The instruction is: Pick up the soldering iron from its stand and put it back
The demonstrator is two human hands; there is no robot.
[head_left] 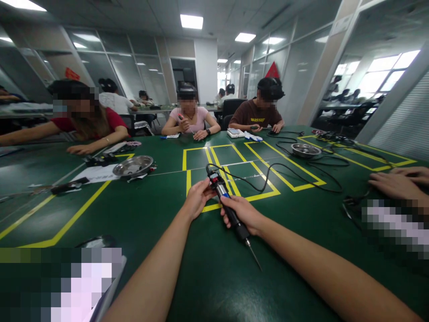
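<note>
A black corded electric screwdriver is held over the green table, its long thin bit slanting down and toward me. My right hand is wrapped round the middle of its body. At the cable end, my left hand grips beside the red switch, with the fingertips partly hidden behind the tool. From that end a black cable loops away to the right across the table.
Metal bowls stand at left and right. Yellow tape marks rectangles on the table. Tangled cables lie at the back right. Another person's hands rest at the right edge; several people sit opposite.
</note>
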